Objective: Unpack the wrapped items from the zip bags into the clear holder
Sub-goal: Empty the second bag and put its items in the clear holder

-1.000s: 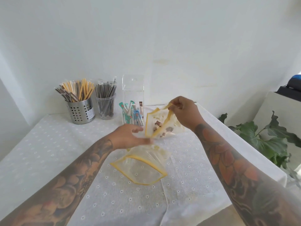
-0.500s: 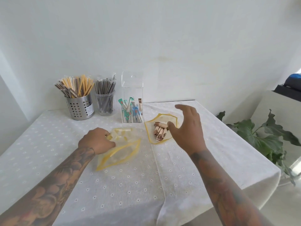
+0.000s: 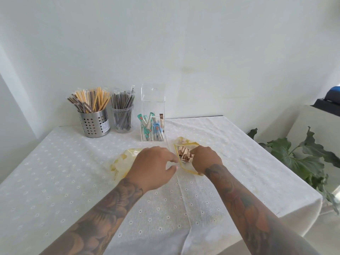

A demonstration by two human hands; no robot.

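Observation:
A yellow-rimmed zip bag (image 3: pixel 184 143) lies on the table right of centre with several brown wrapped items (image 3: pixel 184 155) inside. My right hand (image 3: pixel 207 159) reaches into its mouth, fingers curled round the brown items. My left hand (image 3: pixel 152 167) hovers just left of that bag, its finger and thumb tips loosely extended at the bag's edge. A second zip bag (image 3: pixel 120 162), seemingly empty, lies flat under and left of my left hand. The clear holder (image 3: pixel 153 100) stands behind with green and blue wrapped items (image 3: pixel 151 128) in it.
A perforated steel cup (image 3: pixel 94 124) of wrapped straws and a clear cup (image 3: pixel 122 120) of dark straws stand at the back left. The white tablecloth's (image 3: pixel 55 172) right edge drops off beside a leafy plant (image 3: pixel 301 159).
My left hand left the empty bag and crossed right to the full bag's edge. My right hand dropped from hovering above the bag into its mouth, onto the brown items.

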